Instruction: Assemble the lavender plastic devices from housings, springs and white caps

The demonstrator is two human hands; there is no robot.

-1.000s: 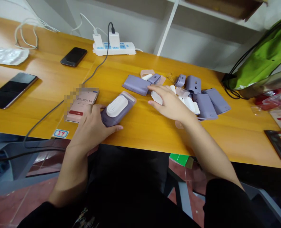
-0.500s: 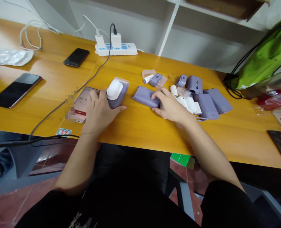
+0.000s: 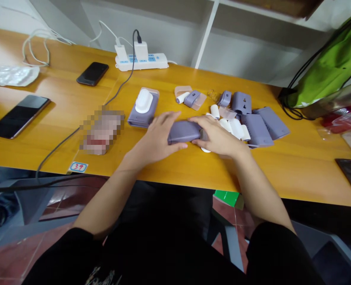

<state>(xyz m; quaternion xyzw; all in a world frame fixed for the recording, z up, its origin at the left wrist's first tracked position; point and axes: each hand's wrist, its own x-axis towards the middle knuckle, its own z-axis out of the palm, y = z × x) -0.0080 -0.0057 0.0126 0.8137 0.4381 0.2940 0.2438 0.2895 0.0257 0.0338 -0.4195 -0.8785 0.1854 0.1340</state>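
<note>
A purple plastic casing (image 3: 183, 132) lies near the front of the table, between my two hands. My right hand (image 3: 218, 134) grips its right end, thumb in front and fingers over the back edge. At the casing's left end is my left hand (image 3: 156, 138), its fingers stretched out and its thumb apart from them; whether it touches the casing is hard to tell. Behind my left hand sits a purple unit (image 3: 142, 116) with a rounded white cap (image 3: 144, 101) on top. Part of a white piece (image 3: 205, 150) shows below my right hand.
Purple panels (image 3: 257, 130), white rollers (image 3: 235, 127) and small purple parts (image 3: 192, 99) lie to the right and behind. A power strip (image 3: 160, 60) stands at the back. Phones (image 3: 19, 116) and a dark cable (image 3: 120, 91) are on the left. A green bag (image 3: 327, 75) is at the right.
My left hand has let go of the white-capped unit, which now stands on the table, and has moved right to the casing. The casing has been turned and drawn slightly nearer.
</note>
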